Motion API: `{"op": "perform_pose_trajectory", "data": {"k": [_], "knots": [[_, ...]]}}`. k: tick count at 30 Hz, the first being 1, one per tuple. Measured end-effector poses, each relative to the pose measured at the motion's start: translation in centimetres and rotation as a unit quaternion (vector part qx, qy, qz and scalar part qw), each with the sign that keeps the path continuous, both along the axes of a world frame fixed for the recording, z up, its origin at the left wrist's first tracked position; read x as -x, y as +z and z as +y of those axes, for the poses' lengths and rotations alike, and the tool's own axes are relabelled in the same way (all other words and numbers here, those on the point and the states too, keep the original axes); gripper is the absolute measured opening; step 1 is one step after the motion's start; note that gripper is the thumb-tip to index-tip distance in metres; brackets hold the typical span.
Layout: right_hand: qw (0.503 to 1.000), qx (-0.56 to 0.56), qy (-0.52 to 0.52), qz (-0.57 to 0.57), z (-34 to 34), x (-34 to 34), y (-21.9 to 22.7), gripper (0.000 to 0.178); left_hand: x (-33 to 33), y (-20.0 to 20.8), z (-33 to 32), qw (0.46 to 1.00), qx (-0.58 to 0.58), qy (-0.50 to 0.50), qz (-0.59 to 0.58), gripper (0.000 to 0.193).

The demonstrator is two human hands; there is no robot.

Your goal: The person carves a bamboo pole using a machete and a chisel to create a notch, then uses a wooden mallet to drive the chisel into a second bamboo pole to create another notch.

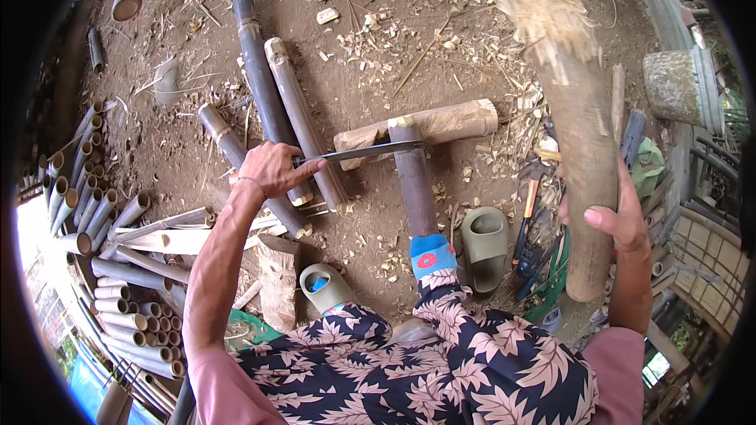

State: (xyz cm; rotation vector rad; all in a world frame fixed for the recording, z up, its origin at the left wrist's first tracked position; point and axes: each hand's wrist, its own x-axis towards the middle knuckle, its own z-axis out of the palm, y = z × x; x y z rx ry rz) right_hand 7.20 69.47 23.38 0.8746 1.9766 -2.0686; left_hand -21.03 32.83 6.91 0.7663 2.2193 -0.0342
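My left hand [272, 169] is closed round the handle of a machete [366, 153]. Its blade lies across a dark bamboo piece [416, 193], close to that piece's pale far end. The far end of the bamboo rests on a split wood block [461, 122]; its near end meets a blue-socked foot [433, 256]. On the right, my right hand [626, 216] grips the lower part of a thick wooden club [579, 126]. The club stands up above the ground, apart from the bamboo and the blade, and its far end is frayed.
Bamboo lengths [264, 71] lie ahead on the left. Cut bamboo tubes [130, 319] are stacked at the far left. Two green slides [484, 244] sit near my legs. A hammer [529, 205] lies right of them. A dirty bucket [673, 86] stands at the right, and wood chips litter the soil.
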Motion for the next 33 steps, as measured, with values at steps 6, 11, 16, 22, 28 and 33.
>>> {"op": "perform_pose_trajectory", "data": {"k": [6, 11, 16, 22, 28, 33], "knots": [[0.997, -0.033, 0.063, 0.006, -1.5, 2.1, -1.1, 0.1, -0.3, -0.2, -0.7, 1.0, 0.004, -0.006, 0.01, 0.088], [0.919, -0.334, 0.188, 0.09, -4.3, 2.1, -6.5, 0.102, -0.8, -1.1, -0.5, 1.0, -0.017, 0.013, 0.007, 0.082], [0.91, -0.342, 0.231, -0.043, -3.4, 5.0, -6.0, 0.092, 0.0, -1.4, -0.5, 0.999, 0.041, 0.021, -0.026, 0.088], [0.897, -0.377, 0.202, 0.114, -2.0, 1.9, -9.8, 0.089, 0.3, -2.2, -0.1, 0.998, 0.028, 0.009, -0.047, 0.09], [0.888, -0.428, 0.089, 0.144, -2.6, 4.8, -6.6, 0.085, 0.5, -3.1, -0.7, 0.996, 0.048, 0.008, -0.072, 0.089], [0.817, -0.384, 0.405, -0.147, -2.9, 3.6, -7.5, 0.089, 1.3, -3.9, -0.6, 0.997, 0.039, -0.011, -0.066, 0.081]]}}
